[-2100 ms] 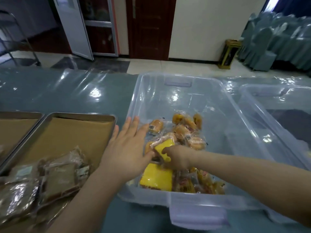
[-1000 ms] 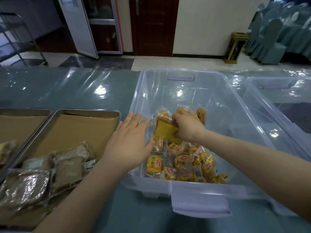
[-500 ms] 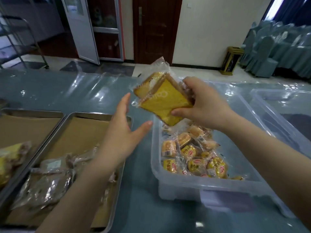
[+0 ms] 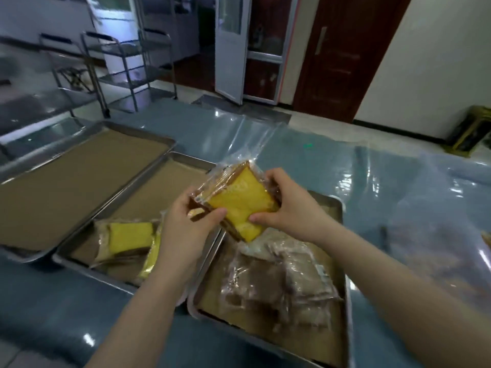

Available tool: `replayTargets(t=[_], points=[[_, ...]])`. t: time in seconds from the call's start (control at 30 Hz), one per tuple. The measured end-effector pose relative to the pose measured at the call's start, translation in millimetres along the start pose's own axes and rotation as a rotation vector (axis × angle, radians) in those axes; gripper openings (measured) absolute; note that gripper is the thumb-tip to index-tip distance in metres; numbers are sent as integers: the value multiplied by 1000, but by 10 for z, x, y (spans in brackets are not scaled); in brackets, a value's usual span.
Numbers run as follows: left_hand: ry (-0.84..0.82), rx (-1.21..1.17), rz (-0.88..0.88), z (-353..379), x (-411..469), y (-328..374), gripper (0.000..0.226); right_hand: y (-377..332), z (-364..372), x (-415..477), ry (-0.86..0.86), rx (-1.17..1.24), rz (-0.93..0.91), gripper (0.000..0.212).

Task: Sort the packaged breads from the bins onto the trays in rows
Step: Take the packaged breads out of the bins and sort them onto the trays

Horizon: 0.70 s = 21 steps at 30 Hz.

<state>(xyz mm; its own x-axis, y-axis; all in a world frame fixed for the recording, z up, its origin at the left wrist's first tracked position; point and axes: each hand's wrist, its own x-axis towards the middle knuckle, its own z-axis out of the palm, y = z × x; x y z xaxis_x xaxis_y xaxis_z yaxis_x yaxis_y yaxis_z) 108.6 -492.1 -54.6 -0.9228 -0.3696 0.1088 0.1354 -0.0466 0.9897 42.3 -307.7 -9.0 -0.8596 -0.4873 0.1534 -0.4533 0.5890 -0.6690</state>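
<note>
Two bare forearms reach in from the bottom edge over a table (image 4: 305,155) covered in blue cloth under clear plastic sheeting. Nearest, on the right, a metal tray (image 4: 191,306) lined with brown paper holds a loose cluster of brown packaged breads (image 4: 279,282) in clear wrappers. Just left of it, and touching it, a second lined tray (image 4: 106,278) holds yellow packaged breads (image 4: 130,236) at its near end, partly hidden by the left forearm. Above the seam between these two trays, both hands hold one packaged yellow bread slice (image 4: 239,205) in the air, tilted with one corner pointing down. The left hand (image 4: 183,227) pinches the pack's left edge between thumb and curled fingers; the right hand (image 4: 289,208) grips its right side, thumb on the yellow face. The loose clear end of the wrapper sticks up behind. Farther left lies a third tray (image 4: 79,181) showing its brown paper liner. Beyond the table stand metal trolleys (image 4: 127,67), an open white-framed door (image 4: 228,49), a dark wooden door (image 4: 337,57) and a gold-coloured bin (image 4: 470,131) by the wall.
</note>
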Motion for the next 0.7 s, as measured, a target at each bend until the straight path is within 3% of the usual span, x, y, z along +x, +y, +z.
replayTargets(t=[0.2,0.37,0.47,0.53,0.63,0.7], points=[[90,-139,-253,-916,290,-304,26,-204,846,413,-73,157,55,46],[281,-105,-369,-1475,597,-729,18,-14,924,506,-61,95,186,24],[284,-59,-407,-1630,787,-972,23,101,885,490,-54,55,260,19],[240,196,-374,-1648,869,-1085,38,158,884,485,-48,49,296,19],[93,740,-317,-1561,852,-1152,90,184,880,458,-93,25,331,30],[42,1010,-236,-1483,788,-1150,101,177,872,428,-138,-8,326,37]])
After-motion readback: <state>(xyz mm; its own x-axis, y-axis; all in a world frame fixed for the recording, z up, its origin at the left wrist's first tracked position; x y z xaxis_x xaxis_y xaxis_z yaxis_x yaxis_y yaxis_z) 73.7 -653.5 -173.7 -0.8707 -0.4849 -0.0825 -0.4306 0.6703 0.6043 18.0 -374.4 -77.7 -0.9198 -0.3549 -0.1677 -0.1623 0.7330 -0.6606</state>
